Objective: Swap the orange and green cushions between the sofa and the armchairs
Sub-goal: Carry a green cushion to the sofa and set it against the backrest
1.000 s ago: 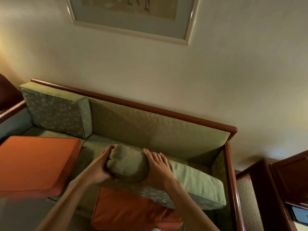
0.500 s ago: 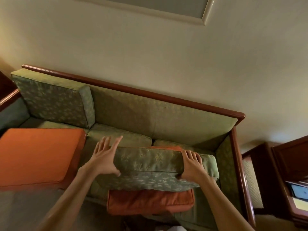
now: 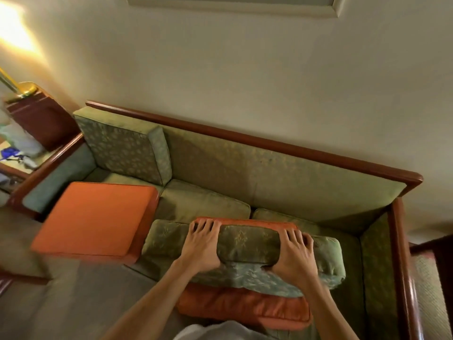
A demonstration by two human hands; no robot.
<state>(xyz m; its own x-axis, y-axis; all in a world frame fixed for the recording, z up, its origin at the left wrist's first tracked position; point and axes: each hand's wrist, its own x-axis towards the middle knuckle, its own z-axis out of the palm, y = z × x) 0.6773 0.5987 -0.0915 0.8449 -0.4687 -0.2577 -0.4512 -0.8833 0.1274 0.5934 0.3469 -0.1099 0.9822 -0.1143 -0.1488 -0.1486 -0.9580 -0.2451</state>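
A green patterned cushion point(image 3: 247, 244) lies across the right seat of the green sofa point(image 3: 282, 177), on top of an orange cushion point(image 3: 242, 307) whose edges show behind and below it. My left hand point(image 3: 201, 246) grips the green cushion left of its middle, and my right hand point(image 3: 294, 251) grips it right of its middle, fingers curled over its far edge. A second orange cushion point(image 3: 95, 217) lies flat on the sofa's left seat, overhanging the front. Another green cushion point(image 3: 125, 143) stands upright against the sofa's back at the left.
The sofa has a dark wooden frame point(image 3: 402, 253) and stands against a pale wall. A side table point(image 3: 22, 153) with a brass lamp base point(image 3: 24, 90) and clutter is at the far left. Dark wooden furniture point(image 3: 438, 278) stands right of the sofa.
My hands moved closer together on the green cushion and now grip it from above, fingers over its far edge. The view shifted, showing more of the left side.
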